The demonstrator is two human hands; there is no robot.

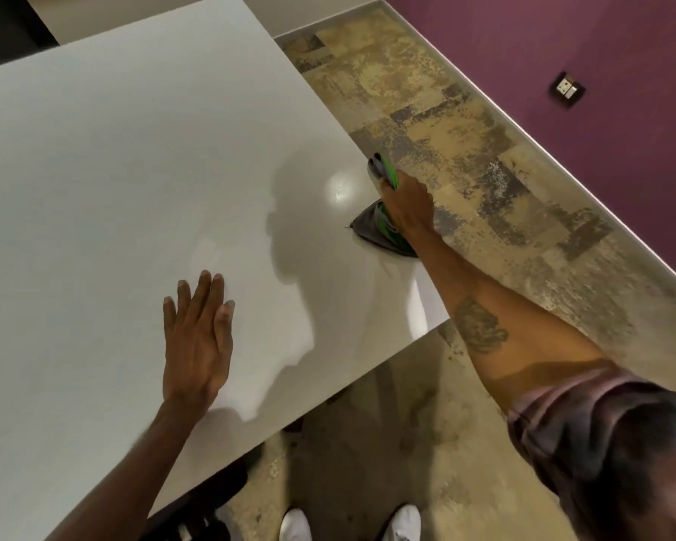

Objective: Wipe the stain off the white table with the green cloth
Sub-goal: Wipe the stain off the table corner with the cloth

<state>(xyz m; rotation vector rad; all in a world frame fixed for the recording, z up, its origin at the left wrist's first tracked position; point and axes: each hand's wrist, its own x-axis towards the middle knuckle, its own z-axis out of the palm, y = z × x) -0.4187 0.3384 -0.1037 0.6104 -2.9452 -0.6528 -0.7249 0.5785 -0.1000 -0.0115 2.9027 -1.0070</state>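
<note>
The white table (pixel 114 169) fills the left and middle of the view. At its right edge my right hand (pixel 406 203) grips the green cloth (pixel 371 228), which looks green and grey and is bunched, with one end sticking up above my fingers and the rest pressed on the tabletop. My left hand (pixel 196 337) lies flat on the table near the front edge, fingers spread, holding nothing. I see no distinct stain on the surface; a bright light reflection (pixel 340 189) sits just left of the cloth.
Patchy tan and grey floor (pixel 426 111) runs along the table's right side, bounded by a purple wall (pixel 562 52) with a socket plate (pixel 568 89). My white shoes (pixel 402 523) stand below the table's front edge. Dark furniture sits at the far left corner.
</note>
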